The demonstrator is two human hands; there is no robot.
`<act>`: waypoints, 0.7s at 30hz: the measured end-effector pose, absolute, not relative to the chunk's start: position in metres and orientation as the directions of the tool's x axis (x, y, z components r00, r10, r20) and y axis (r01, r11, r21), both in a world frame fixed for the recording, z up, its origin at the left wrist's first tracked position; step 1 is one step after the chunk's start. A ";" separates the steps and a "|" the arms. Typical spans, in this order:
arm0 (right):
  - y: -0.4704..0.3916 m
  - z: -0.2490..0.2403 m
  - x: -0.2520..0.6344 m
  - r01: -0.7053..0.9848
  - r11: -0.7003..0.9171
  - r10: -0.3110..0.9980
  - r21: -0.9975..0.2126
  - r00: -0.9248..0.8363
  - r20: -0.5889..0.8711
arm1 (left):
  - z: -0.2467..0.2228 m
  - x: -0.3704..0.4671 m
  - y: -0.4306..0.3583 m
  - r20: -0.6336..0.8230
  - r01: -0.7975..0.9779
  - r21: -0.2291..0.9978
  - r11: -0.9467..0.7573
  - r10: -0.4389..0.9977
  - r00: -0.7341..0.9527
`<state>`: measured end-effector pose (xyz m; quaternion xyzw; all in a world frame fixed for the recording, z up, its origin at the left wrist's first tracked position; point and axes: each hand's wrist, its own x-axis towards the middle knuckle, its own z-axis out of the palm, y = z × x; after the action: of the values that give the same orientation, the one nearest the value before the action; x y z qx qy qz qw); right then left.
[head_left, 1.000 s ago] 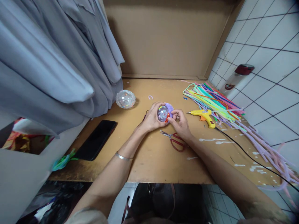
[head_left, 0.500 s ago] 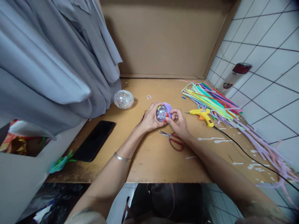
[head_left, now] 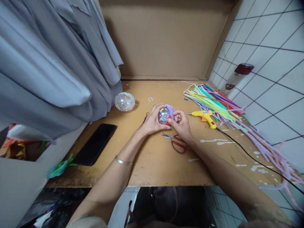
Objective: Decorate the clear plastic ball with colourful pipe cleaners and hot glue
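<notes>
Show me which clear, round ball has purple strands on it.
The clear, round ball in the left hand: purple strands run along its right side. The other clear ball, beside the grey cloth curtain, shows none.

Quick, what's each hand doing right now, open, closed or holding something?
Left hand: curled around the clear ball, holding it.
Right hand: partly curled at the ball's red piece; whether it grips anything cannot be told.

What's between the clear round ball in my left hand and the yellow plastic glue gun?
Your right hand, up against the ball, then a little tan tabletop before the glue gun; the head view shows it.
</notes>
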<state>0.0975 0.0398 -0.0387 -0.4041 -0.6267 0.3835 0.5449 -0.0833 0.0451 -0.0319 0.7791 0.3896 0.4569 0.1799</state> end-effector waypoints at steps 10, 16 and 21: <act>0.043 -0.039 0.096 -0.058 0.300 0.951 -0.952 -0.067 0.303 | -0.032 -0.082 0.044 0.504 0.452 0.710 -0.540 0.838 0.211; 0.041 -0.038 0.096 -0.064 0.271 0.960 -0.960 -0.054 0.275 | -0.030 -0.079 0.043 0.502 0.450 0.716 -0.534 0.842 0.199; 0.041 -0.039 0.094 -0.093 0.249 0.965 -0.964 -0.058 0.255 | -0.031 -0.074 0.042 0.523 0.448 0.722 -0.527 0.840 0.145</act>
<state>0.0939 0.0405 -0.0391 -0.3929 -0.5549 0.4703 0.5626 -0.0736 0.0424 -0.0306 0.7290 0.4417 0.4819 0.2029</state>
